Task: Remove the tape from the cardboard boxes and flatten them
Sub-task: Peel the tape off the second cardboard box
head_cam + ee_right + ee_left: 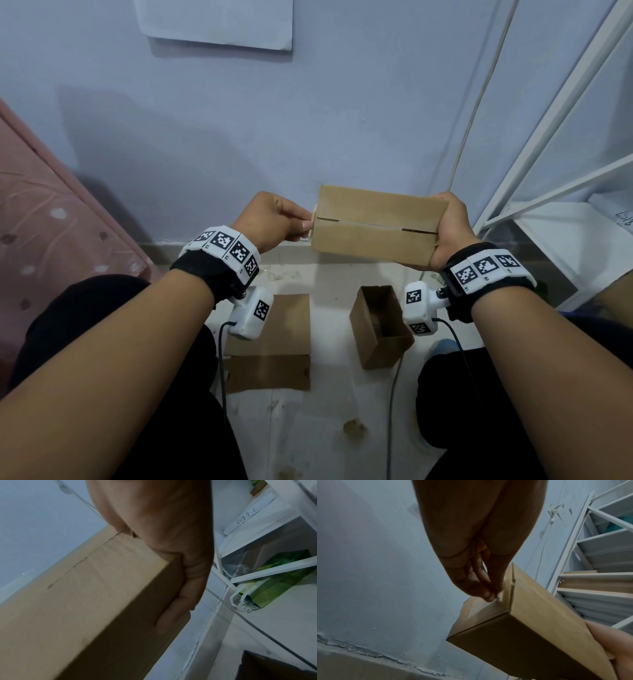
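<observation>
box: plain brown cardboard box (375,226), long and rectangular, held in the air before the wall, its top seam slit open
tape: pale strip (501,596) at the box's left end
my left hand (274,221): fingertips pinching the tape end
my right hand (450,228): wrapped round the box's right end
below: flattened cardboard (274,346); open box (380,325) on the floor
right: white metal rack (561,144)
</observation>
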Demonstrator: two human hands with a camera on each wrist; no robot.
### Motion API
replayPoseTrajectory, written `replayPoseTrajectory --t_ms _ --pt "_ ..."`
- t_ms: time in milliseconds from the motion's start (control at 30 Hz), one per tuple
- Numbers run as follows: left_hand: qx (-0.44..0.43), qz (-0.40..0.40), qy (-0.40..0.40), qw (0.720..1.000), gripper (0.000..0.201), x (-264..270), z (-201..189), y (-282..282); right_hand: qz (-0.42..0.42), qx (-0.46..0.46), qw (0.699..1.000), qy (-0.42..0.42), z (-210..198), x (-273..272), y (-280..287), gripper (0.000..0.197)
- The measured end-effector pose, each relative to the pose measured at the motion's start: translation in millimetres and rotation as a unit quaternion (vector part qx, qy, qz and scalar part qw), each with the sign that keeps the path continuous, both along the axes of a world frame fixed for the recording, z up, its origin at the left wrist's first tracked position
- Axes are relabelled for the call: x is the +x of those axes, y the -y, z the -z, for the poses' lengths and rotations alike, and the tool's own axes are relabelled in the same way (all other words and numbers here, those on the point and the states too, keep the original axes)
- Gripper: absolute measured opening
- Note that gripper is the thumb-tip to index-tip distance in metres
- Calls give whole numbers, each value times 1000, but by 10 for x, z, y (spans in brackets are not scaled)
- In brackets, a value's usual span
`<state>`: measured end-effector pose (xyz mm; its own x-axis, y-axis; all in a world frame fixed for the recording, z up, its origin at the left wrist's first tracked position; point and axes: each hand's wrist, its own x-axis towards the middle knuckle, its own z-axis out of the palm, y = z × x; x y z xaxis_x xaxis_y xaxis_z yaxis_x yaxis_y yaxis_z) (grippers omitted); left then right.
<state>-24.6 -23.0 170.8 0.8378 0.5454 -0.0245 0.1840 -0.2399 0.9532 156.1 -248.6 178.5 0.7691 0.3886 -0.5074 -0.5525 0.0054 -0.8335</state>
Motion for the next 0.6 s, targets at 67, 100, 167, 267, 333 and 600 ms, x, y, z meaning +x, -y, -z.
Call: replayPoseTrajectory --t_ms 67,100,167,267,333,600 --pt "45 0 -59 997 29 23 18 -6 0 -4 1000 9 11 -10 -18 23" --pt "48 3 -86 995 30 28 14 1 3 -13 1000 17 16 -17 -27 25" --pt "-3 20 -111 994 24 41 9 44 12 -34 999 30 15 -34 -35 26" --pt "-89 75 -121 986 14 38 -17 145 27 -57 997 49 26 -44 -28 28" --pt "-186 99 -122 970 28 29 -13 194 31 -60 995 66 50 -23 -20 32" --pt "-315 109 -80 939 94 31 18 285 1 -37 995 95 28 -147 -95 27"
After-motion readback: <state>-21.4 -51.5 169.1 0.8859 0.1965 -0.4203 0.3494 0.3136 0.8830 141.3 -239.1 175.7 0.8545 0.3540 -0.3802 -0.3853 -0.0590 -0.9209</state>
